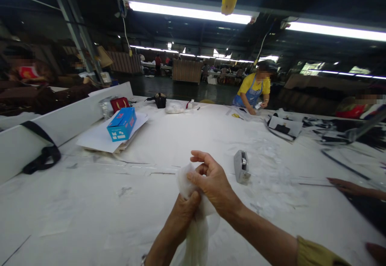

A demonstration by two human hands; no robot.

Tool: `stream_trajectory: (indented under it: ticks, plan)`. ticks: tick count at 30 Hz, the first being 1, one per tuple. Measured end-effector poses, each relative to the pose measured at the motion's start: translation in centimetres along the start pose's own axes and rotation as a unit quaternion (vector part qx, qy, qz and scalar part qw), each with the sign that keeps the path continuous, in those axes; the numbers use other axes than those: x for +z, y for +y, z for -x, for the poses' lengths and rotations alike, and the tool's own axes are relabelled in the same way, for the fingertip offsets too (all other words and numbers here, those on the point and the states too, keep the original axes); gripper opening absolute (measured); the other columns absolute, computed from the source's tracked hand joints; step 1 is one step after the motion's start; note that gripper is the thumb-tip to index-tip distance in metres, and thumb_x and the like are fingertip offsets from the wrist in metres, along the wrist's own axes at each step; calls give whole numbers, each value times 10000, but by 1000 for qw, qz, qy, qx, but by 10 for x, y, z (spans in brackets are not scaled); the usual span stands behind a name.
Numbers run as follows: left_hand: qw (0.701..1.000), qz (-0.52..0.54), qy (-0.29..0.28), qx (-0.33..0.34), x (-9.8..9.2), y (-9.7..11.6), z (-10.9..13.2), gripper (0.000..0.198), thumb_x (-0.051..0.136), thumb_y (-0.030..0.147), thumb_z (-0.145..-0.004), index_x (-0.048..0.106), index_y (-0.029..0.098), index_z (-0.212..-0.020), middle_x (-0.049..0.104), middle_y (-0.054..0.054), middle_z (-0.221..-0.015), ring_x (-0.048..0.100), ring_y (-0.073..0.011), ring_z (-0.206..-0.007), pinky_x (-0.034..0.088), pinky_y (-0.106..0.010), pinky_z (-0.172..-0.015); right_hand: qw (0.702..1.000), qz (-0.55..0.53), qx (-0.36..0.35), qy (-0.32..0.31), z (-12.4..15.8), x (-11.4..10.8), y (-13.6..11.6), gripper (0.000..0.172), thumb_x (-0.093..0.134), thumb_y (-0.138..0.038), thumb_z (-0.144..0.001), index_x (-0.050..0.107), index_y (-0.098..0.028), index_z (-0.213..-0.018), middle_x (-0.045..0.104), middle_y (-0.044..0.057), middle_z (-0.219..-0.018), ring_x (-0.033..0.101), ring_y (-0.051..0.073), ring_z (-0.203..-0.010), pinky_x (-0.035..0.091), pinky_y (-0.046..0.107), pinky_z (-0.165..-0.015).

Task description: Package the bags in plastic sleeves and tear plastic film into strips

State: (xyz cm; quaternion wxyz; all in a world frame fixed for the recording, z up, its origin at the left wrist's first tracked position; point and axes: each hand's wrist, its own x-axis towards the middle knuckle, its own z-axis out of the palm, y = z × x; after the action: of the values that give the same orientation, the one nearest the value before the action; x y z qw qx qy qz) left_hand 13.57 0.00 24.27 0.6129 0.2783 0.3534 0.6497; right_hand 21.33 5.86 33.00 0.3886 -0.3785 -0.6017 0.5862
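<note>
A bunch of thin, whitish translucent sheeting (197,234), which looks like a plastic bag or soft foam wrap, hangs from my hands over the white table. My left hand (187,213) is closed around it from below, thumb on top. Above it my right hand (211,177) pinches the upper end between thumb and index finger, its other fingers loosely curled. The far side of the sheeting's top is hidden by my fingers. A grey tape dispenser (241,167) stands on the table just right of my right hand.
A blue box (122,124) sits on stacked white boards (99,139) at the left. A black strap (45,153) drapes over the table's raised side. Across the table a co-worker (255,87) in yellow handles something small near yellow scissors (237,116). Another person's hand (346,185) reaches in at right.
</note>
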Motion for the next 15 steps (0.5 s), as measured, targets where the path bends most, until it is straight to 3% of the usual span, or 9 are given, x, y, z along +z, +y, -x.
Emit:
stream_trajectory:
  ticks: [4,7,9,11,13,15]
  plan:
    - [999,-15,28,-28,14,9,0,724,775,481,-650,539,155,-1253,710,-110,-966,639,-253,-863,482,-314,-747,998,54,-22,9,0,3,3,507,659,-171,-652,586,-237,-1150,597,21,-1089,479,86,-666,476,265,-706]
    - [996,-19,69,-45,18,20,-1,690,733,458,-696,519,158,-1279,704,-120,-1030,632,-277,-950,490,-352,-823,995,89,-44,18,-2,-1,4,516,673,-176,-660,582,-245,-1163,593,25,-1117,495,101,-702,468,289,-749]
    - [995,-52,83,-21,14,32,-1,600,670,483,-743,560,154,-1232,687,-126,-1088,613,-286,-1011,472,-383,-901,997,71,-44,-2,-6,-9,5,628,727,-228,-648,526,-244,-1243,564,53,-1208,545,137,-834,459,319,-817]
    - [988,-139,69,16,7,49,-2,525,617,514,-773,606,159,-1159,662,-123,-1148,587,-289,-1059,442,-396,-953,996,7,-17,-82,-10,-17,7,837,797,-281,-606,417,-248,-1351,516,84,-1305,548,195,-1043,445,352,-898]
    - [966,-243,78,40,3,68,-2,495,588,557,-779,627,179,-1097,658,-103,-1142,571,-287,-1073,426,-397,-968,977,-52,14,-207,-13,-20,10,985,852,-289,-549,358,-256,-1400,504,90,-1336,501,232,-1177,432,368,-952]
    - [942,-314,96,71,4,87,-3,437,572,569,-785,644,199,-1005,665,-81,-1081,567,-280,-1056,441,-382,-934,947,-75,25,-313,-12,-17,15,948,871,-281,-527,427,-251,-1365,554,72,-1278,519,237,-1160,452,358,-937]
